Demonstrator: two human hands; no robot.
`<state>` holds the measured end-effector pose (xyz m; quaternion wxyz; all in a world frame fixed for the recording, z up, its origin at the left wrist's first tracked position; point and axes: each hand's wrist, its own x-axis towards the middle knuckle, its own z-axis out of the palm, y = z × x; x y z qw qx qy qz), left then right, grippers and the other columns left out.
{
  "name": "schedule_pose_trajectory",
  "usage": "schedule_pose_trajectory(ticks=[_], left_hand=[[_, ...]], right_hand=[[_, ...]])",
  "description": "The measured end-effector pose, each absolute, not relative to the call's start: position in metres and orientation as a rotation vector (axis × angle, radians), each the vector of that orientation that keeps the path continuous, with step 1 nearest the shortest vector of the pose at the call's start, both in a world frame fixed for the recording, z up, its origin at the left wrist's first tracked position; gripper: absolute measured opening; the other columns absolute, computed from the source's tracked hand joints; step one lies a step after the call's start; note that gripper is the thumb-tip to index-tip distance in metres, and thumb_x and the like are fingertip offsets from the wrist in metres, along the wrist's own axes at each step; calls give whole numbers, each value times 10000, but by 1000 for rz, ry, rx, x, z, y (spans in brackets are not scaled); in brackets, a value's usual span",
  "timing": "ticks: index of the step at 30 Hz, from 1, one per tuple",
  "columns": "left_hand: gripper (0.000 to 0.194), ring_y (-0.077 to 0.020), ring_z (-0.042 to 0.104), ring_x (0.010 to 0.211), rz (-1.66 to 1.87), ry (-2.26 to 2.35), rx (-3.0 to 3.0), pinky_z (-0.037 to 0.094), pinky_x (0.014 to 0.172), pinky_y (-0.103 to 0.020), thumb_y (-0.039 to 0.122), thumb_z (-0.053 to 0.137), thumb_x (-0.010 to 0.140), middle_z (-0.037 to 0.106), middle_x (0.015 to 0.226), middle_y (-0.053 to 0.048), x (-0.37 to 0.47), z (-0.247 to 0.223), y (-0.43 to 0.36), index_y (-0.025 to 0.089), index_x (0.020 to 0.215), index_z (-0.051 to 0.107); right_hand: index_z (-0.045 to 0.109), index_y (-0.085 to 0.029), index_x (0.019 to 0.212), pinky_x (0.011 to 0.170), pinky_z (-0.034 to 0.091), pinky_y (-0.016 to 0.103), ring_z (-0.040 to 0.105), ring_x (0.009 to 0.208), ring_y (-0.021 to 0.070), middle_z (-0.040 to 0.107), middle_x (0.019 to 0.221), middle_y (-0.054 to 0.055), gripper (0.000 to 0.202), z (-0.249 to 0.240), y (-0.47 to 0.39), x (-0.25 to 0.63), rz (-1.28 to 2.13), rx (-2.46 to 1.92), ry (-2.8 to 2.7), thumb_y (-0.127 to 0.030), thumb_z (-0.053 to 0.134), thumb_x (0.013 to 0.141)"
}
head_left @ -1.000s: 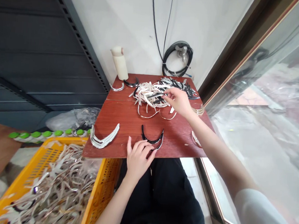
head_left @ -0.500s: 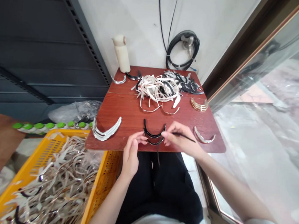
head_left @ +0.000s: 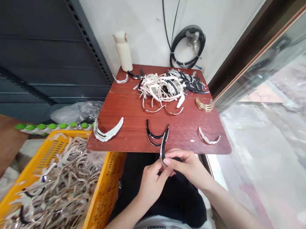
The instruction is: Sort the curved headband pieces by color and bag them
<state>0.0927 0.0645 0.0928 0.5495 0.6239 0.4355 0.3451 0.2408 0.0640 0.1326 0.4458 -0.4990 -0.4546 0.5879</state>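
A curved black strip with a pale, shiny edge [head_left: 163, 147] is pinched between both hands just off the table's front edge. My left hand [head_left: 153, 180] grips its lower end from the left, the thumb pressed near the other hand's fingertips. From the right, my right hand [head_left: 188, 166] closes its thumb and fingers on the same end. Behind the strip's upper tip lie black curved strips [head_left: 155, 134] on the reddish-brown table [head_left: 133, 127]. White curved strips [head_left: 107, 134] are stacked to the left, and a pale curved piece [head_left: 208, 138] lies to the right.
A tangled pile of white and black strips [head_left: 161, 88] covers the table's back middle, near gold curved strips [head_left: 204, 105]. A cream bottle [head_left: 124, 52] stands at the back left. The yellow crate [head_left: 96, 194] at lower left is full of strips. Coiled cable [head_left: 174, 47] hangs behind.
Both hands have drawn back from the tabletop toward my lap and come together. My left hand, loosely open before, now grips the curved strip with the right, and the strip is turned upright.
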Motion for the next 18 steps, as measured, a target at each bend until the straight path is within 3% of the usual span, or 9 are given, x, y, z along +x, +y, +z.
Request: schedule_pose_trajectory(ticks=[3, 6, 10, 14, 18], left_hand=[[174, -169, 700, 769, 843, 1061, 1541, 559, 711, -277, 344, 551, 925, 736, 887, -37, 97, 91, 60, 208, 947, 656], [296, -172, 702, 861, 845, 1089, 1590, 581, 767, -301, 335, 570, 911, 713, 1022, -52, 97, 89, 56, 223, 1185, 576], [274, -143, 679, 799, 922, 1239, 1764, 568, 749, -278, 291, 559, 915, 699, 928, -19, 85, 83, 58, 233, 1183, 575], [224, -186, 647, 925, 1126, 1403, 2066, 531, 866, -352, 227, 550, 907, 678, 1006, -55, 69, 71, 74, 216, 1125, 600], [274, -226, 590, 1040, 1137, 1454, 2307, 475, 949, -417, 169, 535, 894, 646, 1104, -87, 62, 63, 93, 204, 1158, 600]], right_hand=[[726, -236, 883, 776, 493, 340, 638, 819, 186, 705, 882, 31, 123, 145, 66, 247, 1078, -1304, -1556, -344, 666, 888], [676, -222, 945, 837, 439, 348, 608, 837, 174, 702, 872, 29, 160, 150, 80, 251, 674, -1316, -1953, -278, 531, 978], [669, -210, 920, 914, 378, 374, 566, 889, 192, 683, 851, 36, 176, 131, 104, 249, 285, -1287, -2307, -246, 510, 985], [695, -222, 931, 961, 346, 387, 542, 904, 194, 679, 860, 27, 132, 99, 115, 242, 152, -1283, -2367, -225, 565, 956], [703, -242, 989, 915, 367, 400, 539, 913, 209, 680, 894, 36, 127, 86, 113, 240, 130, -1351, -2217, -300, 602, 940]])
